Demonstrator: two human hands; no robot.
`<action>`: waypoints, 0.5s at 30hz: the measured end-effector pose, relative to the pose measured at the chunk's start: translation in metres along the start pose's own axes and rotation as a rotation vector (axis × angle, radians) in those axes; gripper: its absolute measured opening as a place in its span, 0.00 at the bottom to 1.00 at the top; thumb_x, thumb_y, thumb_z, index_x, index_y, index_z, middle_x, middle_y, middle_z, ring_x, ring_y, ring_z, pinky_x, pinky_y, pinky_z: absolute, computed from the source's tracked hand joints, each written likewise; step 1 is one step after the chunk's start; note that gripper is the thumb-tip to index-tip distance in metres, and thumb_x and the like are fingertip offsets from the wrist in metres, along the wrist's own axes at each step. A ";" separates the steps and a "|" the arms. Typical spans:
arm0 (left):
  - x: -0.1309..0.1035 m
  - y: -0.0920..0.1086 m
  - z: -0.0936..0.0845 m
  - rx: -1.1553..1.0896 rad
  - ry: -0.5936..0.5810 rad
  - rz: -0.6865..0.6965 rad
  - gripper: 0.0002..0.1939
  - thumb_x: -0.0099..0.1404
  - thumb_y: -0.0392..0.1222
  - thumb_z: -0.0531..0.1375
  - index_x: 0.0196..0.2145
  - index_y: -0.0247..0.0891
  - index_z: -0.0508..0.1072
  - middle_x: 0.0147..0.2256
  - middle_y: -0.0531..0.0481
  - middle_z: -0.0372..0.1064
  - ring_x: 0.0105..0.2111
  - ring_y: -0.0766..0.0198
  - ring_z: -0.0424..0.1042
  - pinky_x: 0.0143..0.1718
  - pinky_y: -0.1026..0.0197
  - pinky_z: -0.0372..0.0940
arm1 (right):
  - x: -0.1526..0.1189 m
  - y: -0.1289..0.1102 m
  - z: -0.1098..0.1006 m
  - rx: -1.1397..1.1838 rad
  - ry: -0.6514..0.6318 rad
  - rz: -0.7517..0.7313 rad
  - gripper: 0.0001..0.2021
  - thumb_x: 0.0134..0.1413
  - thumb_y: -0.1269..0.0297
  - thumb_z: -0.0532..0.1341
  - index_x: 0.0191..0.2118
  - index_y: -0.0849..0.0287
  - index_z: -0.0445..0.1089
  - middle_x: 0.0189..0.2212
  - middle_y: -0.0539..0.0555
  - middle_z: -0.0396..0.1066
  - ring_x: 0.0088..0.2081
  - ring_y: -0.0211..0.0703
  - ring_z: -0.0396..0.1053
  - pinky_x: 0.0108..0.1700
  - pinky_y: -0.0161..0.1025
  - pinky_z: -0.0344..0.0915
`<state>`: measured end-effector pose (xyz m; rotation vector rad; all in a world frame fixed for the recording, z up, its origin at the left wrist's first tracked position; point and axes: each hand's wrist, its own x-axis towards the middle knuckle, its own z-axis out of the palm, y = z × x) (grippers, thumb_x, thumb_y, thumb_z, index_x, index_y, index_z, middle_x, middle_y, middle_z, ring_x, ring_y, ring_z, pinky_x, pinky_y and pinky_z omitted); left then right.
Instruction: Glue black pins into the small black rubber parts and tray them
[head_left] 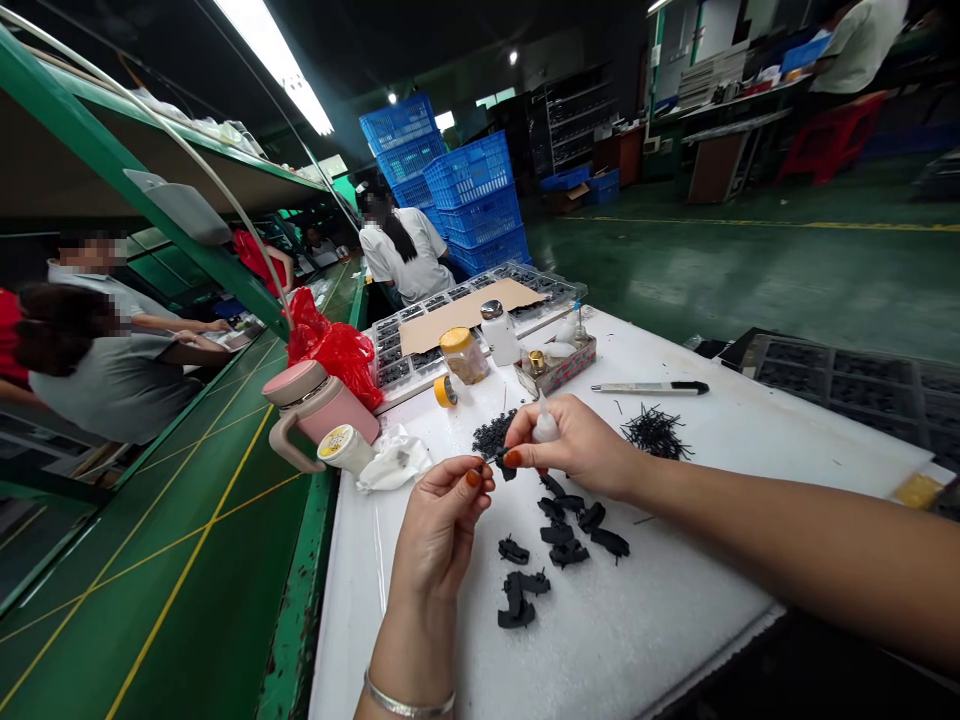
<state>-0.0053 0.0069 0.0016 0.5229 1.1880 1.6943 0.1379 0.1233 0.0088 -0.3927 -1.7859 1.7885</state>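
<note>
My left hand (442, 515) is closed in a pinch near the middle of the white table. What it pinches is too small to make out. Just to its right, my right hand (581, 445) holds a small black part (508, 468) between thumb and finger. A small white squeeze bottle (545, 425) with a pointed nozzle is tucked in that same hand. Both sets of fingertips almost meet at the black part. Below them lie several curved black parts (568, 552). Behind the fingers is a pile of tiny black rings (493, 436). To the right lies a heap of thin black pins (657, 432).
A pen (649, 388), an open small box (564, 368), a white pump bottle (500, 335), a yellow-lidded jar (463, 355) and yellow tape (445, 391) stand farther back. Left are a pink mug (322, 405) and a red bag (330, 350). A green conveyor (172, 520) runs alongside; co-workers sit beyond.
</note>
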 end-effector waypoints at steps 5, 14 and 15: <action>0.000 -0.003 -0.003 -0.061 -0.039 -0.019 0.14 0.42 0.37 0.74 0.27 0.34 0.76 0.26 0.49 0.70 0.26 0.70 0.69 0.25 0.73 0.69 | -0.003 -0.001 0.002 -0.099 0.025 -0.091 0.11 0.42 0.62 0.69 0.28 0.64 0.71 0.21 0.48 0.68 0.23 0.31 0.61 0.26 0.30 0.59; -0.003 -0.006 0.000 -0.102 -0.072 -0.068 0.11 0.46 0.37 0.73 0.26 0.35 0.76 0.25 0.52 0.69 0.25 0.72 0.67 0.26 0.75 0.69 | -0.012 -0.005 0.006 -0.360 0.078 -0.317 0.04 0.47 0.67 0.66 0.30 0.62 0.73 0.26 0.50 0.72 0.27 0.35 0.67 0.31 0.33 0.62; -0.003 -0.006 0.000 -0.104 -0.075 -0.072 0.10 0.47 0.37 0.72 0.27 0.35 0.76 0.25 0.52 0.69 0.26 0.72 0.67 0.26 0.76 0.68 | -0.013 -0.006 0.007 -0.386 0.089 -0.346 0.04 0.47 0.69 0.66 0.30 0.62 0.73 0.26 0.51 0.72 0.28 0.35 0.67 0.32 0.33 0.63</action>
